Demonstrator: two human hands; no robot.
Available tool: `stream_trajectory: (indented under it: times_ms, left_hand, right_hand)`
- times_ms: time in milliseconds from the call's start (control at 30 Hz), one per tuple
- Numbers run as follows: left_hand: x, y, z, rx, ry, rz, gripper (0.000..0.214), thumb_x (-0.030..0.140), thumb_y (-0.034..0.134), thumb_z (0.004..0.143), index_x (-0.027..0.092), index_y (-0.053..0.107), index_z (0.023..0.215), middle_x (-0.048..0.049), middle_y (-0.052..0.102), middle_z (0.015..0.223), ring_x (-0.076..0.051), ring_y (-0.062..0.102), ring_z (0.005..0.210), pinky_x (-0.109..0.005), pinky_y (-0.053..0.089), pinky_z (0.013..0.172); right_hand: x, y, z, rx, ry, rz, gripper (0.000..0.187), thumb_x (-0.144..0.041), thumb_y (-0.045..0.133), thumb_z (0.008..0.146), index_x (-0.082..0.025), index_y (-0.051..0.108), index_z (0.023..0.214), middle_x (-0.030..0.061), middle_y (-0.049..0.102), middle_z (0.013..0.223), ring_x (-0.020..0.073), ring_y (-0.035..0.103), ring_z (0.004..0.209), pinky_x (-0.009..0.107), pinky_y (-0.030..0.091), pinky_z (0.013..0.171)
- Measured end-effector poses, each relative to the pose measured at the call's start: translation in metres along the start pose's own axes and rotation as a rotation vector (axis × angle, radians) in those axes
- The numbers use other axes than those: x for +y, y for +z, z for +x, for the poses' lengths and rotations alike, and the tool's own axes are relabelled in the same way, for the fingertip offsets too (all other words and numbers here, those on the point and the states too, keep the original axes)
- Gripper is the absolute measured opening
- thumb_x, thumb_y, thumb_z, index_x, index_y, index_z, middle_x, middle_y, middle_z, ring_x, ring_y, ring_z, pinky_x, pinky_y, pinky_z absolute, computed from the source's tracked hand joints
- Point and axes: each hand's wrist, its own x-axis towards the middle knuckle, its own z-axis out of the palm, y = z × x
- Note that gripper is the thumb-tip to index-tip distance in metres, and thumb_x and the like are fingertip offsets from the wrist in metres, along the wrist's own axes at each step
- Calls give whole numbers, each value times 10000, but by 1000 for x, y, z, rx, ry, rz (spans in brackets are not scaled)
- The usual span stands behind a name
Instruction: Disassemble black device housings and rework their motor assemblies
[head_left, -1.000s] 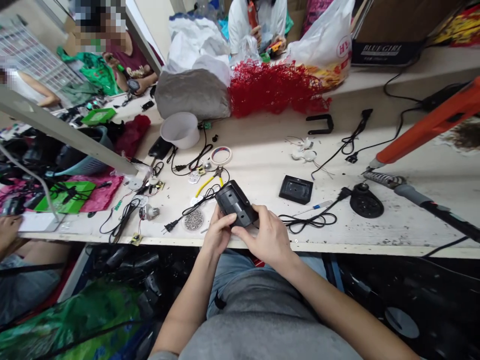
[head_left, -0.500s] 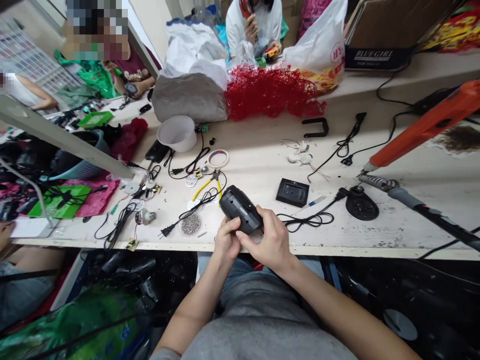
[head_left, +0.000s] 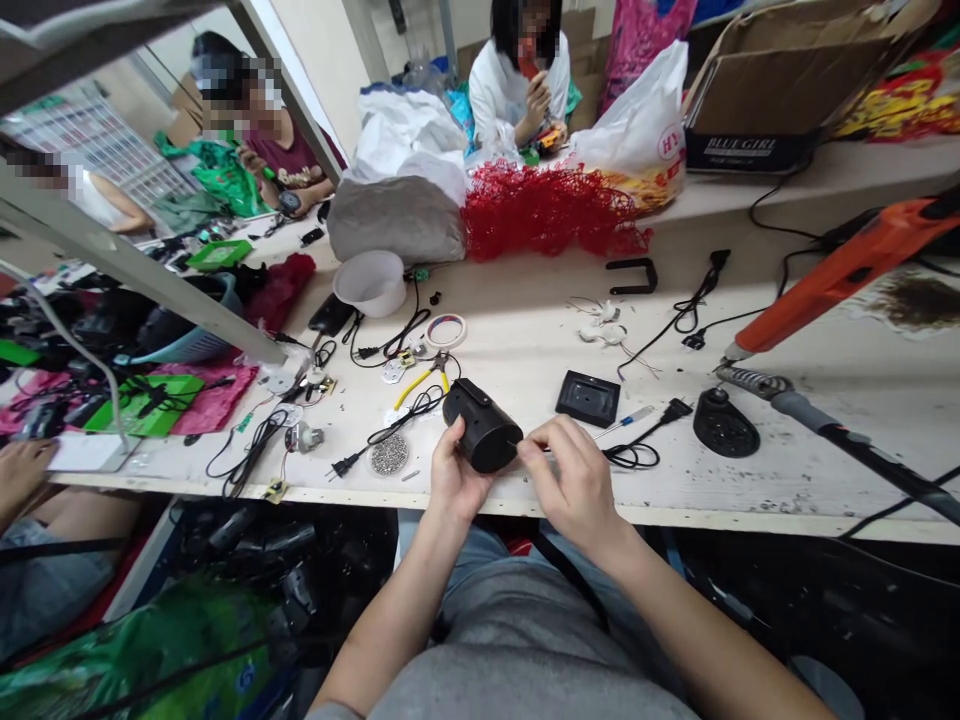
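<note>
My left hand (head_left: 452, 482) is wrapped round a black cylindrical plastic housing (head_left: 480, 425), held tilted above the table's front edge. A flat strip runs along its upper side, and its round end faces me. My right hand (head_left: 576, 482) is closed in a pinch at the right side of that end; what sits between the fingertips is too small to make out. Right behind this hand lie a black power cord with a plug (head_left: 677, 410), a screwdriver (head_left: 639, 414) and a black rectangular tray-like part (head_left: 587, 399). Left of the housing are yellow-handled cutters (head_left: 417, 380) and a dish of screws (head_left: 388, 456).
A soldering iron in its spring holder (head_left: 757, 380) and an orange tool (head_left: 832, 275) reach in from the right. A white bowl (head_left: 371, 285), tape roll (head_left: 446, 332) and red netting (head_left: 551, 210) lie farther back. A slanted metal post (head_left: 150, 260) crosses the left. Other people sit beyond.
The housing has been turned, so its strip and round end now show. My right hand has moved from gripping its side to a pinch at its end. The view has shifted slightly.
</note>
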Motion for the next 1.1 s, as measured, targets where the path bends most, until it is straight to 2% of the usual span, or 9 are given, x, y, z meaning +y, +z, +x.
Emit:
stream_trajectory:
  times_ms: [67, 133, 200, 300, 433, 600, 867, 967, 1100]
  left_hand:
    - [-2, -2, 1, -19, 71, 29, 276, 261, 749, 707, 144, 694, 951, -56, 751, 847, -209, 690, 738, -325, 565, 685]
    - [-5, -5, 3, -49, 143, 69, 302, 251, 795, 638, 141, 700, 902, -41, 741, 817, -198, 675, 724, -305, 546, 678]
    - [-8, -8, 7, -71, 198, 107, 330, 259, 830, 578, 136, 700, 855, -28, 727, 788, -177, 656, 706, -279, 524, 666]
    - [-11, -10, 11, -120, 250, 162, 369, 288, 852, 549, 154, 696, 856, -16, 718, 811, -168, 648, 725, -274, 510, 681]
    - [-13, -9, 13, -155, 295, 191, 386, 307, 859, 541, 164, 687, 856, -20, 708, 827, -173, 647, 758, -279, 510, 704]
    - [-13, -4, 9, -152, 400, 236, 414, 280, 859, 517, 183, 687, 881, -12, 703, 843, -165, 636, 749, -275, 520, 693]
    - [-11, -7, 14, -190, 504, 285, 548, 253, 859, 480, 218, 679, 997, -6, 717, 862, -169, 648, 777, -271, 527, 734]
    - [-12, -9, 9, -167, 504, 250, 542, 244, 878, 460, 229, 686, 967, 4, 727, 863, -171, 664, 786, -273, 538, 752]
    - [-15, -9, -3, -212, 440, 233, 562, 252, 914, 411, 212, 702, 930, -22, 744, 867, -201, 689, 780, -314, 558, 776]
  right_hand:
    - [3, -6, 5, -174, 149, 162, 364, -324, 424, 967, -217, 576, 655, 48, 636, 684, 190, 601, 711, 337, 469, 719]
    - [7, -10, 11, -391, 374, 433, 323, -349, 470, 885, -206, 638, 650, 43, 673, 659, 178, 610, 672, 320, 469, 687]
    - [10, -11, 17, -516, 602, 671, 287, -378, 531, 774, -174, 710, 681, 48, 693, 637, 163, 597, 609, 304, 463, 637]
    - [9, -10, 23, -496, 793, 821, 278, -387, 618, 649, -137, 740, 641, 51, 672, 569, 129, 536, 525, 280, 421, 577]
    - [2, -9, 23, -404, 875, 913, 227, -361, 665, 580, -143, 731, 580, 33, 635, 521, 109, 509, 512, 258, 385, 546]
    - [3, -4, 15, -260, 759, 743, 196, -338, 611, 616, -172, 702, 563, 16, 623, 532, 116, 505, 522, 255, 384, 536]
    - [14, -9, 4, -58, 219, 246, 252, -302, 565, 844, -215, 651, 623, 20, 640, 614, 164, 591, 613, 294, 460, 610]
    - [14, -9, 2, 22, 137, 128, 194, -398, 674, 845, -207, 687, 876, 61, 707, 830, 209, 671, 763, 339, 552, 712]
    - [7, 2, -8, -59, 43, 55, 698, -537, 726, 817, -136, 534, 1354, 193, 685, 1222, 315, 678, 1115, 456, 587, 909]
